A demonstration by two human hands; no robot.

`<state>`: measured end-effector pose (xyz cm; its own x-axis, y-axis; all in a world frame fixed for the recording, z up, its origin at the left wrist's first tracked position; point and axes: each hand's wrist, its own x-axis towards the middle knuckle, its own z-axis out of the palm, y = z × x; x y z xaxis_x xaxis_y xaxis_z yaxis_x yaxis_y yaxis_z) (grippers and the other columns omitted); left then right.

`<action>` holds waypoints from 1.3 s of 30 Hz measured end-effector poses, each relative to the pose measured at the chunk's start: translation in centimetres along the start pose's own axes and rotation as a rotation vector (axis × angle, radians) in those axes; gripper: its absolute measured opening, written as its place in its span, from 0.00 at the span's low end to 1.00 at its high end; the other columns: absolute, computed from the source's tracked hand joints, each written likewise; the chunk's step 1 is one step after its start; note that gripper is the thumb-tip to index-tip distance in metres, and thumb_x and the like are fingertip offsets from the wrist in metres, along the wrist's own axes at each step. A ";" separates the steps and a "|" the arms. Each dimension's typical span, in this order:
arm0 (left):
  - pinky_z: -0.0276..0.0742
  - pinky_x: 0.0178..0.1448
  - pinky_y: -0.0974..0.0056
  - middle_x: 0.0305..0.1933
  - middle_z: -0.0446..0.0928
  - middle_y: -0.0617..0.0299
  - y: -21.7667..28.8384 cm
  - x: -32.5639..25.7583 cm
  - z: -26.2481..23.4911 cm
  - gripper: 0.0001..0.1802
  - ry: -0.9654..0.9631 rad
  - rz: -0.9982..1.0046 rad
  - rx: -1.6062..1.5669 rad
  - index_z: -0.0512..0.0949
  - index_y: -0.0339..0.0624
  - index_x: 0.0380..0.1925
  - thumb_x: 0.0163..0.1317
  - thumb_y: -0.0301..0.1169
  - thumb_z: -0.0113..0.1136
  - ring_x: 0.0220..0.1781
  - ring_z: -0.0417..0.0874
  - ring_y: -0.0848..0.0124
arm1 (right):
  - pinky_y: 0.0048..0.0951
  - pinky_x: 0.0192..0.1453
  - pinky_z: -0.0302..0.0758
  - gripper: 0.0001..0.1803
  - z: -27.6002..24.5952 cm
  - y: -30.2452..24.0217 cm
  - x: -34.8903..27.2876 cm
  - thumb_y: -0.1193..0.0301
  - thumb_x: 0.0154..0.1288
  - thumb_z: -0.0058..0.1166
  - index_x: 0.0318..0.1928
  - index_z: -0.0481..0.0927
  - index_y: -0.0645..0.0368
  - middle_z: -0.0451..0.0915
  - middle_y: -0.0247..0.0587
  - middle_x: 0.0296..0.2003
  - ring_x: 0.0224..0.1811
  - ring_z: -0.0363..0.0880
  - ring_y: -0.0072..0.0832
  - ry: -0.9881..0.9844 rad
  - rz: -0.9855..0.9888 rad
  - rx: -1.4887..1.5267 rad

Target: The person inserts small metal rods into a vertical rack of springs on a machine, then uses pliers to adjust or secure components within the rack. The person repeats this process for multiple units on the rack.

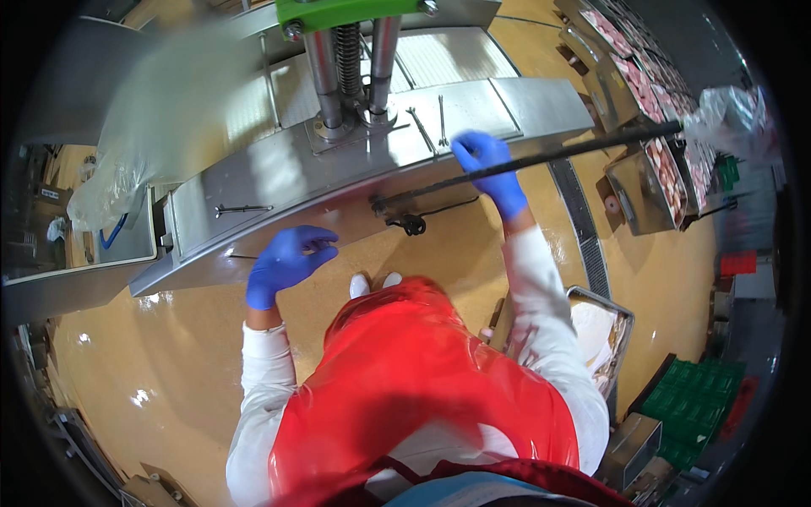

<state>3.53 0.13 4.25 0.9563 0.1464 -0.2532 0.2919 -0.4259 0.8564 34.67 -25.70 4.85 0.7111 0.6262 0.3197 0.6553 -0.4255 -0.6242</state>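
My left hand [287, 264], in a blue glove, is apart from the front edge of a stainless-steel machine [279, 182]. Its fingers are bent but apart, and nothing shows in them. My right hand [497, 176], gloved in blue too, is at the machine's front edge. Its thumb and fingertips curl together; any small thing between them is hidden. A long black bar [583, 152] crosses in front of that hand. Two wrenches [442, 121] lie on the steel top beside its fingers. Another wrench [243, 209] lies farther left.
Steel posts with a spring [347, 63] rise from the machine under a green block [338, 10]. Clear plastic sheeting [114, 186] hangs at left. Metal bins [646, 198] of pink pieces stand at right. Green crates [697, 401] and a tray [623, 325] are nearer me.
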 end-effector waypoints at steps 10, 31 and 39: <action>0.83 0.56 0.62 0.46 0.88 0.51 9.6 4.7 15.2 0.17 -0.014 0.277 0.016 0.85 0.35 0.51 0.67 0.34 0.69 0.47 0.89 0.66 | 0.53 0.47 0.81 0.13 4.6 3.0 9.3 0.65 0.64 0.57 0.33 0.87 0.63 0.84 0.63 0.34 0.38 0.86 0.57 -0.174 -0.099 -0.173; 0.84 0.49 0.67 0.42 0.86 0.54 19.8 27.2 22.4 0.22 0.786 0.149 -0.433 0.76 0.31 0.62 0.69 0.22 0.64 0.41 0.88 0.71 | 0.47 0.40 0.80 0.10 -10.1 17.3 7.4 0.64 0.68 0.62 0.39 0.84 0.58 0.84 0.50 0.32 0.34 0.84 0.51 -0.200 -0.600 0.339; 0.76 0.40 0.70 0.39 0.84 0.60 18.2 31.4 21.8 0.14 0.912 0.146 -0.040 0.84 0.36 0.53 0.69 0.26 0.62 0.37 0.84 0.75 | 0.50 0.39 0.79 0.11 -9.5 20.8 14.2 0.62 0.64 0.63 0.33 0.83 0.55 0.83 0.50 0.29 0.34 0.83 0.52 -0.464 -0.694 0.227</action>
<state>39.28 -22.50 2.07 0.5946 0.7472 0.2967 0.1523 -0.4670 0.8710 60.76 -31.85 3.16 -0.0394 0.9206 0.3886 0.8008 0.2617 -0.5388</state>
